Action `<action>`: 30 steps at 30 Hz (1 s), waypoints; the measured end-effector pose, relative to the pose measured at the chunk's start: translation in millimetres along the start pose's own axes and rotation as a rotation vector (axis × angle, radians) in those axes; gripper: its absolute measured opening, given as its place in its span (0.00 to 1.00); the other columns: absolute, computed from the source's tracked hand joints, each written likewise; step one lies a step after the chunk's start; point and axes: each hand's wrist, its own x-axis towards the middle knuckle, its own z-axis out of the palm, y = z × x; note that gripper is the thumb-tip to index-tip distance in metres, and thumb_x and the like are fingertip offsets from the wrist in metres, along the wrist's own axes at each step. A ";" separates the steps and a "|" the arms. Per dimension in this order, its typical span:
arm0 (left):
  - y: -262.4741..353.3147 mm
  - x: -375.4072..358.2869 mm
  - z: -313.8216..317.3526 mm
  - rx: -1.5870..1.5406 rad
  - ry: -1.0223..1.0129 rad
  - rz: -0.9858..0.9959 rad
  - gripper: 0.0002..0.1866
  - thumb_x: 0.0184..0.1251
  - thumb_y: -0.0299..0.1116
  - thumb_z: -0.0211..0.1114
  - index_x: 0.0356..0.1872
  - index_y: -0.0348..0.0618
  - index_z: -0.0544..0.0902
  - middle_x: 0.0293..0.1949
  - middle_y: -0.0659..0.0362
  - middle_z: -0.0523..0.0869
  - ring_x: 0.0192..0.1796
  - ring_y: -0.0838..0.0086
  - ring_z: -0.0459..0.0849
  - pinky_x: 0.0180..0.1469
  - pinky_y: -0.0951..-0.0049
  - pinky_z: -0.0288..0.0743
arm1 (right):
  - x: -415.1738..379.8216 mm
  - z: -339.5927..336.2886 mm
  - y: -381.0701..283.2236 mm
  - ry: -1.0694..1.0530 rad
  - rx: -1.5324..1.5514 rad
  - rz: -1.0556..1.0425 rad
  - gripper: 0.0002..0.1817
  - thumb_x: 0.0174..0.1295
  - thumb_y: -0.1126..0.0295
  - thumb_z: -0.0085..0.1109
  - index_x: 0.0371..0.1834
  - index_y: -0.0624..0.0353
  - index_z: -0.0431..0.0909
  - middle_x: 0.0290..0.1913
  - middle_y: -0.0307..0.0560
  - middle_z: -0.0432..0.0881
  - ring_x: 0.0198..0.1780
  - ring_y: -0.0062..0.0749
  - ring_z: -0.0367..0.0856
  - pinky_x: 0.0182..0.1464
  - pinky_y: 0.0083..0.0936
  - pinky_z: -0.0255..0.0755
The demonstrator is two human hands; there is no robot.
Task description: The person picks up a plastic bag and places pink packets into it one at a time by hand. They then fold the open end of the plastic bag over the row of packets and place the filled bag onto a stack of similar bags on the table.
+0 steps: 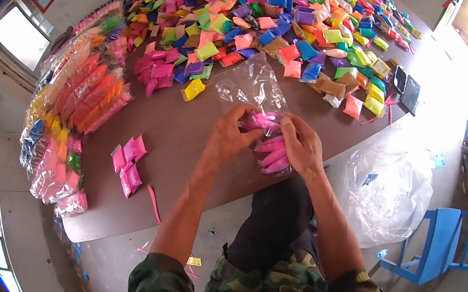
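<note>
Near the table's front edge I hold a clear plastic bag (248, 86) with several pink packets (273, 151) stacked in its lower part. On the bag's left side, my left hand (231, 134) is closed, its thumb and fingers pinching the plastic around the upper pink packet. My right hand (302, 146) grips the other side, thumb on top and the remaining fingers partly hidden beneath. The bag's upper end lies loose and crinkled, pointing away from me. Several loose pink packets (129, 162) lie on the table left of my left forearm.
A large heap of multicoloured packets (251, 12) covers the table's far side. Filled bags (84, 91) are piled along the left edge. A dark phone-like object (410, 93) lies at the right edge. Right of the table are a big clear plastic sack (384, 195) and a blue chair (440, 244).
</note>
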 end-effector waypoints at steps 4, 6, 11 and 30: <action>-1.2 0.4 5.7 -0.184 -0.136 -0.094 0.29 0.57 0.29 0.84 0.62 0.41 0.85 0.48 0.59 0.91 0.44 0.76 0.89 0.48 0.70 0.85 | 2.9 -2.7 -3.3 -0.052 -0.029 0.028 0.24 0.76 0.48 0.60 0.63 0.52 0.87 0.46 0.52 0.93 0.50 0.41 0.92 0.56 0.36 0.80; -1.0 2.6 3.4 -0.062 -0.169 -0.034 0.29 0.57 0.30 0.84 0.61 0.41 0.86 0.49 0.59 0.91 0.45 0.75 0.89 0.48 0.70 0.85 | -2.1 -2.4 -14.7 -0.015 -0.136 0.016 0.24 0.75 0.48 0.61 0.62 0.52 0.88 0.45 0.52 0.93 0.50 0.41 0.92 0.56 0.35 0.80; 5.5 1.6 -8.3 0.113 -0.211 0.047 0.27 0.60 0.30 0.83 0.62 0.42 0.87 0.51 0.60 0.91 0.49 0.75 0.89 0.51 0.70 0.85 | -3.0 1.7 -17.3 0.013 -0.164 0.002 0.23 0.73 0.48 0.64 0.59 0.53 0.90 0.44 0.51 0.93 0.48 0.38 0.92 0.55 0.33 0.80; -2.7 -3.8 -3.0 -0.144 -0.244 -0.061 0.25 0.73 0.35 0.77 0.69 0.44 0.84 0.52 0.57 0.92 0.52 0.75 0.89 0.57 0.69 0.84 | 9.8 -8.7 -4.3 -0.103 0.031 0.086 0.21 0.72 0.55 0.68 0.56 0.62 0.88 0.43 0.46 0.92 0.46 0.30 0.89 0.54 0.28 0.79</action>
